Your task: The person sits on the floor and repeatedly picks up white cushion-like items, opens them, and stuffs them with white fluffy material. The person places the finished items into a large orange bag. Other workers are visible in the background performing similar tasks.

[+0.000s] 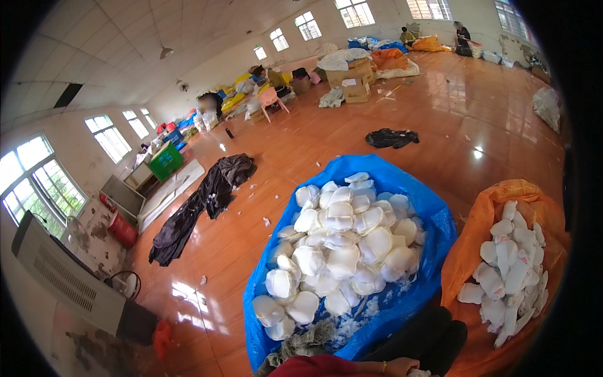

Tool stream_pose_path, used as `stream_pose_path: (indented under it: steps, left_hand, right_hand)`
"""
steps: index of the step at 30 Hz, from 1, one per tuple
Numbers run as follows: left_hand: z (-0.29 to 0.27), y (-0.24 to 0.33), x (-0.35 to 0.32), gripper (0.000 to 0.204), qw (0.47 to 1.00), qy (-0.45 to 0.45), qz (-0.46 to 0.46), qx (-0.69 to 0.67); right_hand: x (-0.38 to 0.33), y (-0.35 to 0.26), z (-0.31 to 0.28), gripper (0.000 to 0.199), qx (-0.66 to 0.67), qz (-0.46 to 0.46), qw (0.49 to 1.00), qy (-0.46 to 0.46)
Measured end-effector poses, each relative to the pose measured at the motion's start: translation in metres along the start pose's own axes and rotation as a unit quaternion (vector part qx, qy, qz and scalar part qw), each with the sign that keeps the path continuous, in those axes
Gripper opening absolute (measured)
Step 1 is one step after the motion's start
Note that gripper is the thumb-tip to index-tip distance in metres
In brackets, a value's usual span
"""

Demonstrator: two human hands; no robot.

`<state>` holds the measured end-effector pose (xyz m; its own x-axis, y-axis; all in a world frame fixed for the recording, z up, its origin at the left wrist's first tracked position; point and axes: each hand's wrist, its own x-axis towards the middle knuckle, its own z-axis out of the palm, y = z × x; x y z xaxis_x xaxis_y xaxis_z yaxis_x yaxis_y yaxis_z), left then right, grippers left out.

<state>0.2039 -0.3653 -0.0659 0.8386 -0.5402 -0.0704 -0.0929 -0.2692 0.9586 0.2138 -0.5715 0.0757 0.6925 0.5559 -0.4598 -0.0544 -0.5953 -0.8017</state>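
At the lower edge, a dark red sleeve reaches in from the left and ends in my left hand (402,366), with a thin band at the wrist. Its fingers look curled, and a scrap of white shows beside them, mostly cut off by the frame. My right hand is out of view. Ahead of the hand lies a heap of white padded, cup-shaped pieces (343,261) in an open blue sack (440,220). White fluff (364,323) and a grey fuzzy cloth (308,339) lie at the heap's near side. My dark-clad leg (421,336) is next to the hand.
An orange sack (461,264) at the right holds flatter white pieces (512,270). Black plastic sheeting (201,204) and a black bag (392,137) lie on the glossy tiled floor. A grey cabinet-like unit (69,283) stands left. Several people work among cartons (357,89) farther back.
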Motion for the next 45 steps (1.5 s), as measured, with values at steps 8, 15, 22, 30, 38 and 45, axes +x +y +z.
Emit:
stream_pose_path:
  steps: [8, 15, 22, 30, 38, 45]
  left_hand:
    - [0.016, -0.015, 0.032, 0.053, 0.997, -0.072, -0.002, 0.0]
    - [0.0, 0.008, 0.048, 0.04, 0.99, -0.124, 0.038, 0.065]
    - [0.032, -0.038, 0.05, 0.04, 0.999, -0.034, 0.029, 0.009]
    - [0.059, -0.077, 0.073, 0.033, 0.99, -0.098, 0.044, 0.092]
    - [0.05, -0.057, 0.067, 0.028, 0.993, -0.065, 0.041, 0.09]
    - [0.032, -0.039, 0.048, 0.025, 0.983, -0.054, -0.02, 0.173]
  right_hand:
    - [0.025, 0.001, 0.005, 0.031, 0.0, 0.025, 1.0, 0.01]
    - [0.035, 0.001, 0.007, 0.031, 0.01, 0.033, 0.999, 0.023]
    - [0.043, 0.002, 0.008, 0.031, 0.017, 0.034, 0.999, 0.023]
    - [0.047, 0.007, 0.007, 0.032, 0.017, 0.036, 0.999, 0.025]
    - [0.047, 0.012, 0.005, 0.032, 0.023, 0.036, 0.998, 0.036]
    - [0.05, 0.013, 0.009, 0.033, 0.026, 0.034, 0.999, 0.027]
